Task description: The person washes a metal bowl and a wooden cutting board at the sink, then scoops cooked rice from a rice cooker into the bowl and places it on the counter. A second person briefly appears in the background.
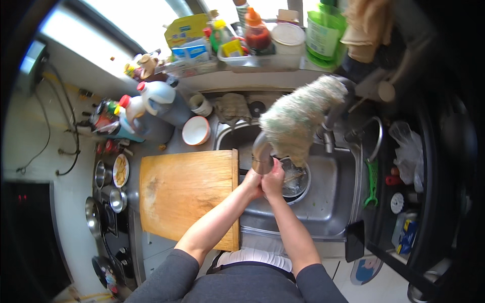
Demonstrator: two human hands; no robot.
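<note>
My left hand (252,183) and my right hand (273,180) are close together over the sink (323,219), beneath the end of the curved metal faucet (262,160). The spout covers most of the fingers, so whether they hold anything is hidden. A shaggy whitish-green cloth (300,113) hangs over the faucet's neck. Just right of my right hand, a round pot (307,188) stands in the basin with a clear, wet-looking content and what look like thin sticks. A short dark piece shows by my left hand; its kind is unclear.
A wooden cutting board (187,194) lies left of the sink, overlapping its edge. Behind it stand a white bowl (196,130) and large bottles (166,103). A phone (354,240) rests at the front right rim. A green peeler-like tool (371,184) lies right of the sink.
</note>
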